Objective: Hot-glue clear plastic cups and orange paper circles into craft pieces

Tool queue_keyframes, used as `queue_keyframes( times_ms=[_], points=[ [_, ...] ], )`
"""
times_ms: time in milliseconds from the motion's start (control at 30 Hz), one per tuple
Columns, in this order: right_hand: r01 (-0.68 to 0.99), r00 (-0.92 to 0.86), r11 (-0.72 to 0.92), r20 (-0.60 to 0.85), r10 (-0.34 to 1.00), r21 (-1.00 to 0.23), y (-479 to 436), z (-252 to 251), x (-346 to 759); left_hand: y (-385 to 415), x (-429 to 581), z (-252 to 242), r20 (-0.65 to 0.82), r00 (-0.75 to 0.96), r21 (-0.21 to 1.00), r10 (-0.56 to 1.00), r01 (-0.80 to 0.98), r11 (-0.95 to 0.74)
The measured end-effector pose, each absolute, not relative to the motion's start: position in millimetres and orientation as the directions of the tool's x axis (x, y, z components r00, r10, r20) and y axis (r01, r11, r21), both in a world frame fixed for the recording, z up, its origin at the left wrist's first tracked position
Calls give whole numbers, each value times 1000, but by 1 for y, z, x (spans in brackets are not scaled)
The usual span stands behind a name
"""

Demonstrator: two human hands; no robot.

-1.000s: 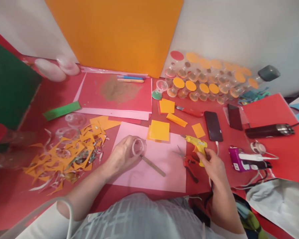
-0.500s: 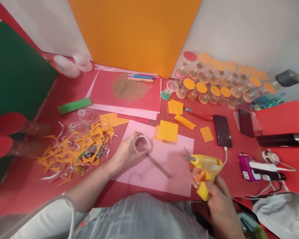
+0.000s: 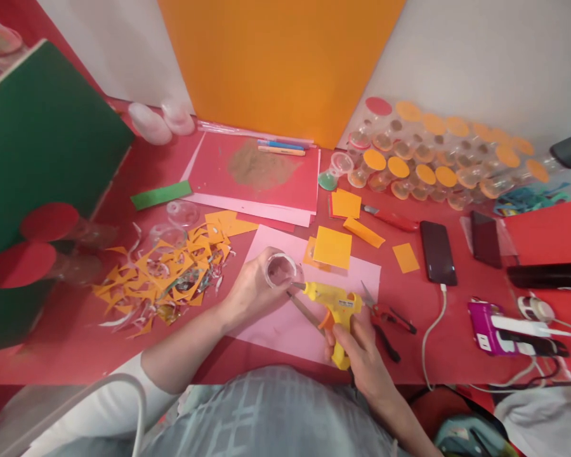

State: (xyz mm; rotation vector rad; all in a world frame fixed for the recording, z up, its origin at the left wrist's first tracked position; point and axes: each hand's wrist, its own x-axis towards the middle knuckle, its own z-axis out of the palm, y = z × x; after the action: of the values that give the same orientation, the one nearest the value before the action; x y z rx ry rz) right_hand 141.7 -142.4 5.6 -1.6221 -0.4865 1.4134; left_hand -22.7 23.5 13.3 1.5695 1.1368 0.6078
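My left hand [image 3: 254, 282] is wrapped round a clear plastic cup [image 3: 281, 269], its round open rim facing up above a pink sheet [image 3: 276, 330]. In my right hand [image 3: 354, 346] is a yellow glue gun [image 3: 332, 301], gripped by its handle. The gun points left, and its nozzle is at the right side of the cup's rim; whether they touch I cannot tell. Below the nozzle a thin stick-like tool [image 3: 307, 311] lies on the pink sheet. Yellow paper squares [image 3: 333, 247] rest on the sheet's upper edge.
Orange paper scraps [image 3: 171, 266] are piled at the left. Clear containers with orange discs [image 3: 426, 174] stand at the back right. Scissors [image 3: 390, 317], a red cutter [image 3: 394, 220] and a phone [image 3: 438, 252] lie right of the sheet. Two red-topped containers [image 3: 50, 222] are far left.
My right hand has brought the glue gun left to the cup's rim, uncovering the scissors. My left hand still holds the cup. The whole view has shifted slightly.
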Motion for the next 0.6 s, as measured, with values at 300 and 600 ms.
queue_keyframes(
  times_ms=[300,600],
  points=[
    [-266,220,-492,-550,806,-829,-138,2,137,22,-23,19,-171,433,936,885,351,10],
    [-254,245,-455,-512,823,-854,-134,7,137,21,-25,12,-155,477,955,865,297,8]
  ],
)
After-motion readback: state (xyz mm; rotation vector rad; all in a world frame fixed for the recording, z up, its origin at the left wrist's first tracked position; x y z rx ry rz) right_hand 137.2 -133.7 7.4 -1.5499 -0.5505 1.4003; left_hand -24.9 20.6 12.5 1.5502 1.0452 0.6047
